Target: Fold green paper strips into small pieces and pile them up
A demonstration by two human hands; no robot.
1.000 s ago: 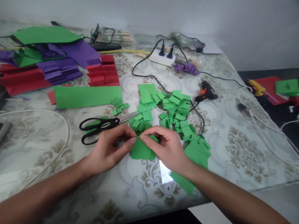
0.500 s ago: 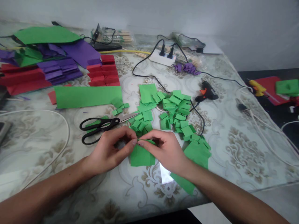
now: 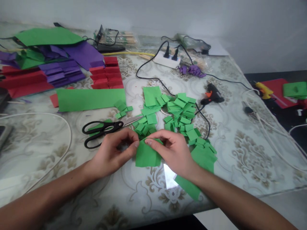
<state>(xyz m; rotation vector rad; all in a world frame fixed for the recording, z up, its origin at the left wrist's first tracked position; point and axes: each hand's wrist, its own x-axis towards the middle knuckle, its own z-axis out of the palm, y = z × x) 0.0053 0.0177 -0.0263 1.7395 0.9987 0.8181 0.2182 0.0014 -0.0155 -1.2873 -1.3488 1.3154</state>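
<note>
The green sheet point(image 3: 148, 155) is shifting slightly upward, just below frame centre, while left hand point(image 3: 115, 155) and right hand point(image 3: 174, 152) are pinching its upper edge, apparently creasing it, next calling for even pressure.

Ctr. paper pc. point(image 3: 146, 156) is plain grn. From it: scissors hndls. point(image 3: 115, 126) blk., 10 o'clock; folded paper point(image 3: 106, 77) red, 11 o'clock; glue gun point(image 3: 265, 91) yel., 2 o'clock. Tablecloth point(image 3: 224, 127) is pale gry. w/ brn. floral motif.

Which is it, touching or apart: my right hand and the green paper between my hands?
Touching. The head view shows the right hand pinching the green paper near its top edge.
</note>
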